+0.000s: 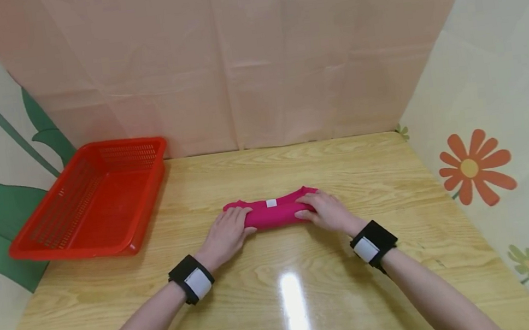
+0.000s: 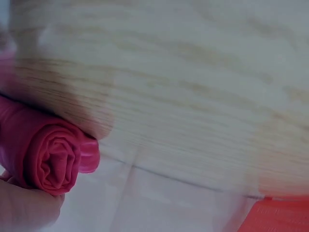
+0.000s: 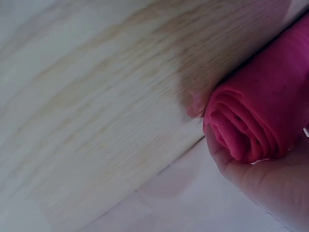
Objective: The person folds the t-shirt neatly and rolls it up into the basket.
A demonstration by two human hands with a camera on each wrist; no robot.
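Observation:
A bright pink garment (image 1: 273, 218), rolled into a thick tube, lies crosswise on the wooden table. A white label (image 1: 271, 203) shows on the flat strip along its far side, which looks like a neckline. My left hand (image 1: 224, 237) grips the roll's left end, with its fingers over the top. At the other end, my right hand (image 1: 328, 212) holds the roll the same way. Spiral layers of cloth show at the roll's end (image 2: 57, 162) in the left wrist view. Similar folds appear at the opposite end (image 3: 241, 123) in the right wrist view, beside my thumb.
A red plastic basket (image 1: 131, 246) with slotted walls stands at the table's back left, with nothing seen inside. Behind the wooden table (image 1: 265, 170) hangs a pinkish sheet (image 1: 257, 67). Flower-printed sheets flank both sides. Black straps (image 1: 374, 242) circle both wrists.

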